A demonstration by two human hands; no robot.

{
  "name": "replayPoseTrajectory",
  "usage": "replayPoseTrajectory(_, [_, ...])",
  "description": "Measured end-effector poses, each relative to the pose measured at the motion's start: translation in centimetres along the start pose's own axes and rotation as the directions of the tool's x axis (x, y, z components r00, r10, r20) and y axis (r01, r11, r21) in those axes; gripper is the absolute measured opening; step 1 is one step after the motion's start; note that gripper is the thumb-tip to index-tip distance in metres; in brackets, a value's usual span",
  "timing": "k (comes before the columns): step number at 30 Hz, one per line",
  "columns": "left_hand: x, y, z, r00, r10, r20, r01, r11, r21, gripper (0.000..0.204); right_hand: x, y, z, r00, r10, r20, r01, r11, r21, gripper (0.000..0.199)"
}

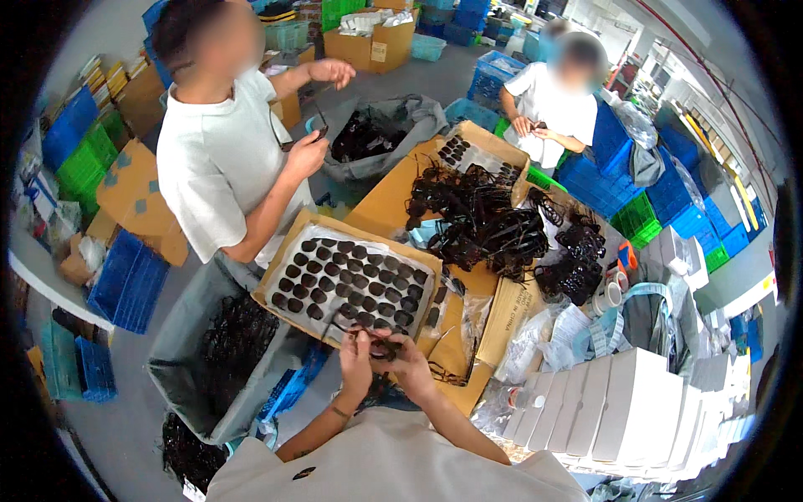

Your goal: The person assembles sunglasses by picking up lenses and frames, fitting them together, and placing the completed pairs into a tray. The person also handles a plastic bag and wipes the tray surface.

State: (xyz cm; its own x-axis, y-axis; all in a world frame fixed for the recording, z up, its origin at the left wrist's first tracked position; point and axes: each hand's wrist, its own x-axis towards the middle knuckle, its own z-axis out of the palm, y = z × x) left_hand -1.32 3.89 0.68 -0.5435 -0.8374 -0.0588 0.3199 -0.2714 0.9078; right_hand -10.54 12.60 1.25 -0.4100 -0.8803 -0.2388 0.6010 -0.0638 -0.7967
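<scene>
Head view: a dark eyewear frame (383, 350) is being held at the near edge of a cardboard tray (376, 238).
Left hand (355, 361): fingers are pinching the frame, nearly closed.
Right hand (410, 366): fingers are curling, partly open, gripping its other side.
Tray: dark lenses (369, 270) are lying in rows.
Heap: tangled dark frames (477, 213) are covering cardboard beyond.

Ahead-left of your fingers (405, 351), a cardboard tray (294, 319) blocks low passage, but you have open air above it. A dark heap (489, 224) rises ahead-right; white boxes (598, 406) bar your right.
</scene>
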Motion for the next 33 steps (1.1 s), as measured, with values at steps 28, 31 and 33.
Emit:
replayPoseTrajectory(28, [-6.0, 4.7, -22.9, 0.799, -0.203, -0.566, -0.017, 0.933, -0.359, 0.017, 21.4, 11.4, -1.7, 0.964, -0.071, -0.255, -0.115, 0.757, -0.643, 0.009])
replayPoseTrajectory(31, [-6.4, 4.4, -23.2, 0.819, -0.19, -0.542, -0.029, 0.929, -0.369, 0.018, 23.4, 13.5, -2.0, 0.968, -0.051, -0.246, -0.14, 0.705, -0.695, 0.009])
replayPoseTrajectory(33, [-6.5, 4.4, -23.0, 0.813, -0.197, -0.548, -0.019, 0.931, -0.364, 0.019, 24.4, 14.8, -2.5, 0.972, -0.076, -0.221, -0.12, 0.65, -0.751, 0.009])
